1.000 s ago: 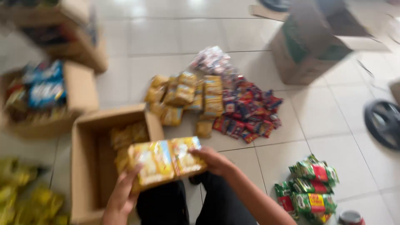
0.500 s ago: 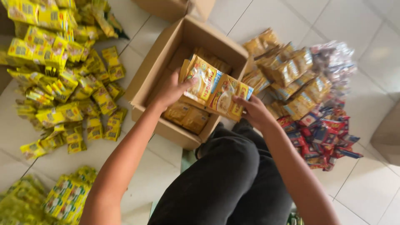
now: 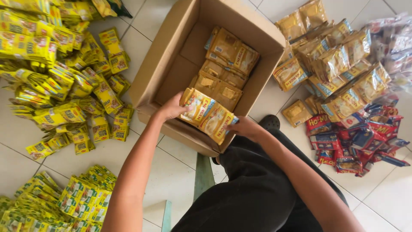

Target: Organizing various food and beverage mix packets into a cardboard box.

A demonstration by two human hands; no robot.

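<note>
With the left hand [image 3: 171, 108] and right hand [image 3: 245, 127] each closed on an end of the bundle of golden sachets [image 3: 207, 114] over the near edge of the cardboard box [image 3: 171, 51], it seems best kept level and lowered flat against the sachets already inside [image 3: 227, 64].

A stack of golden-yellow sachets [image 3: 208, 115], flat and glossy, is tilted over the near wall of an open cardboard box [image 3: 171, 47]. Similar sachets lie in rows inside the box, perhaps two layers deep.
</note>
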